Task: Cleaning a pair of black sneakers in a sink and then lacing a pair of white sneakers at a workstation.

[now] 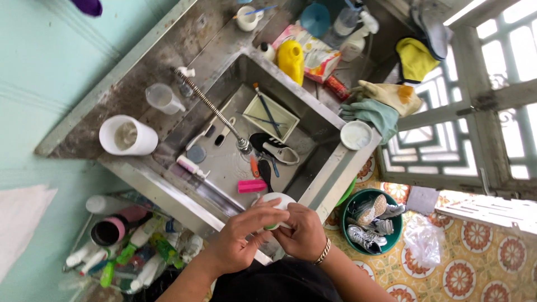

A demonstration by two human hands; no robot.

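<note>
— Closest to my lens, what have the hands got?

— Both of mine are wrapped round a small white tub (278, 202) with a green underside, held at the near rim of the steel sink (330, 170). My left hand (241, 237) curls over its top and near side, fingers bent and closed on it; my right hand (305, 230) grips it from the other side, a bracelet (323, 253) at the wrist.

— Which way does it point?

— It is round, so I can't name a long axis. Its white face tips up and away from me. Fingers hide most of it; whether a lid sits on it I cannot tell.

— And around it?

— Just beyond, in the basin, lie a pink block (251, 185), a black brush (265, 172) and a black-and-white shoe (274, 148) under the coiled faucet hose (212, 106). A rectangular tray (271, 116) holds brushes. A yellow bottle (291, 60) stands on the far rim. A green basin (373, 221) of shoes sits on the patterned floor to the right. Spray bottles (134, 254) at lower left are blurred.
</note>
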